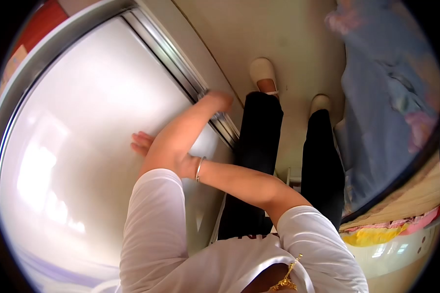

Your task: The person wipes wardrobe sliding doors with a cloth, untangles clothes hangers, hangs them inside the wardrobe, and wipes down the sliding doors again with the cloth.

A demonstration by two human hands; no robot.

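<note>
A large glossy white panel (93, 117) with a metal edge frame (156, 44) fills the left side. My left hand (221, 101) is at the frame's edge, its fingers blurred and turned out of sight, so what they hold is unclear. My arms cross, the left forearm passing over the right hand. Beyond that forearm, the fingers of my right hand (142, 142) show stretched out against the white panel. A silver bracelet (199, 169) circles my right wrist.
The floor (298, 63) runs between the panel and a bed-like surface with blue patterned cloth (376, 132) at the right. My feet in light shoes (262, 71) stand there. Yellow and pink cloth (376, 235) hangs at the lower right. A red object (41, 22) is at the upper left.
</note>
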